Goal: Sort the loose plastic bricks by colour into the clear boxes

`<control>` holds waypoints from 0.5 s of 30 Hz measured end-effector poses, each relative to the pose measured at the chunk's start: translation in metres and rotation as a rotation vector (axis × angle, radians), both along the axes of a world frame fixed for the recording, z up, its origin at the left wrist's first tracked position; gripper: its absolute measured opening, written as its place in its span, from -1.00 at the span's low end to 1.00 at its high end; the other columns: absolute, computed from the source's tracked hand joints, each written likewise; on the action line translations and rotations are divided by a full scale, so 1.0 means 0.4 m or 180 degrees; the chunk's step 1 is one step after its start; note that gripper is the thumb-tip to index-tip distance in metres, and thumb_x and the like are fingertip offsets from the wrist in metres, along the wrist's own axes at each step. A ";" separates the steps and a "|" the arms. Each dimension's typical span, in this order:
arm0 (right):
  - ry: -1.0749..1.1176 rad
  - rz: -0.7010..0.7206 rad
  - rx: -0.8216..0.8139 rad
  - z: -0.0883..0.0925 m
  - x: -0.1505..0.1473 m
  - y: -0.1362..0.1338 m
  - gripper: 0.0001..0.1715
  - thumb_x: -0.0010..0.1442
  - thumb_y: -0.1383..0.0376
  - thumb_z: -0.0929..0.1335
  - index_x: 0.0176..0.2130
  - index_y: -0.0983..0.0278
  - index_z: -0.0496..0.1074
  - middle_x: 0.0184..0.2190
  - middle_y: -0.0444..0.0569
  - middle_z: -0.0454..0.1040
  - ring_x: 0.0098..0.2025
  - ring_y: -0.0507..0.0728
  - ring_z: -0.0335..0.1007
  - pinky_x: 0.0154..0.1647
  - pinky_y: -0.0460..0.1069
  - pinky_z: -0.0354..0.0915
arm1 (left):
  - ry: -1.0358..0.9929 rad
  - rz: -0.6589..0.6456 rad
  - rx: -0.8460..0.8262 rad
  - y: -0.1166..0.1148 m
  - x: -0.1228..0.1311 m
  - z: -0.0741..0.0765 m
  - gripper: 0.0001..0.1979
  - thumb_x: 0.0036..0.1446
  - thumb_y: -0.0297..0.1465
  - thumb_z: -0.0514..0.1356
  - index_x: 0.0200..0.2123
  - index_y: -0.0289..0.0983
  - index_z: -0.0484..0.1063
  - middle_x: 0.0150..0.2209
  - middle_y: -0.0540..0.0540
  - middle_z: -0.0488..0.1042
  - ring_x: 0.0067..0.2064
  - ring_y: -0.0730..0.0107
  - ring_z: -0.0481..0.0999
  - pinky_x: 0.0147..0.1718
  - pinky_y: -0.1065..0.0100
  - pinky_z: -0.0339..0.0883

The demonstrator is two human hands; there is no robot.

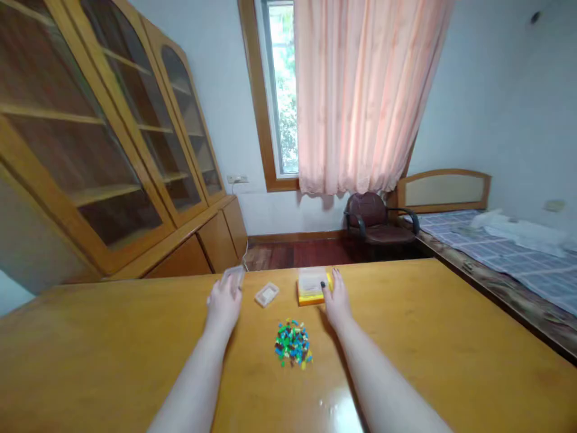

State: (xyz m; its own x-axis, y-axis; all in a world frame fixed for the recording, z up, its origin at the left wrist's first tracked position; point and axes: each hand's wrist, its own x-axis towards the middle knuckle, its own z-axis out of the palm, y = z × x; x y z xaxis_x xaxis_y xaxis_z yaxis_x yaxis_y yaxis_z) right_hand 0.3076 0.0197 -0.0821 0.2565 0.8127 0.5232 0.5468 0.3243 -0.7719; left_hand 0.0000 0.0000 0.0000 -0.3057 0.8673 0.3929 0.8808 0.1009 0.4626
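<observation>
My left hand is closed around a clear plastic box near the far edge of the table. Just right of it lies a small, pale plastic tray. My right hand grips the right side of a flat yellow box, thumb over its top and fingers along its edge. Something clear or whitish covers the top of that box. Between my forearms, a loose pile of tiny building bricks in green, blue, yellow, brown and white lies on the table.
The glossy wooden table spans the foreground. A glass-fronted cabinet stands at the left. Beyond the table are a dark office chair and a pink curtain. A bed is at the right.
</observation>
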 end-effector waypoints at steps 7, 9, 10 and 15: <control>0.0288 0.0055 0.0066 0.007 0.006 -0.012 -0.26 0.26 -0.06 0.09 0.22 0.35 0.11 0.23 0.21 0.14 0.26 0.25 0.03 0.26 0.23 -0.02 | 0.0217 -0.2414 0.0500 0.100 0.268 0.068 -0.50 0.12 -0.45 0.08 0.15 -0.21 0.20 0.28 -0.23 -0.01 0.31 0.12 0.00 0.22 -0.01 0.00; 0.0366 0.0062 0.0059 0.007 0.004 -0.015 -0.27 0.26 -0.06 0.09 0.23 0.34 0.11 0.23 0.20 0.14 0.26 0.25 0.04 0.26 0.23 -0.02 | 0.0465 -0.2824 0.0293 0.119 0.305 0.060 -0.50 0.09 -0.47 0.11 0.14 -0.23 0.24 0.28 -0.25 -0.01 0.30 0.07 -0.01 0.22 -0.03 -0.02; 0.0400 0.0068 0.0049 0.005 0.002 -0.015 -0.27 0.26 -0.06 0.10 0.23 0.33 0.11 0.23 0.20 0.14 0.26 0.25 0.04 0.26 0.23 -0.02 | 0.0569 -0.3000 0.0181 0.128 0.316 0.054 -0.50 0.09 -0.47 0.12 0.14 -0.22 0.25 0.29 -0.24 0.00 0.30 0.06 -0.01 0.23 -0.04 -0.03; 0.0521 0.0204 -0.0029 -0.001 -0.008 -0.015 -0.26 0.25 -0.05 0.13 0.23 0.34 0.12 0.24 0.19 0.13 0.27 0.25 0.04 0.27 0.22 -0.03 | 0.0679 -0.3371 -0.0521 0.149 0.308 0.032 -0.49 0.15 -0.52 0.02 0.17 -0.11 0.24 0.30 -0.09 0.04 0.33 0.09 -0.11 0.25 -0.08 -0.13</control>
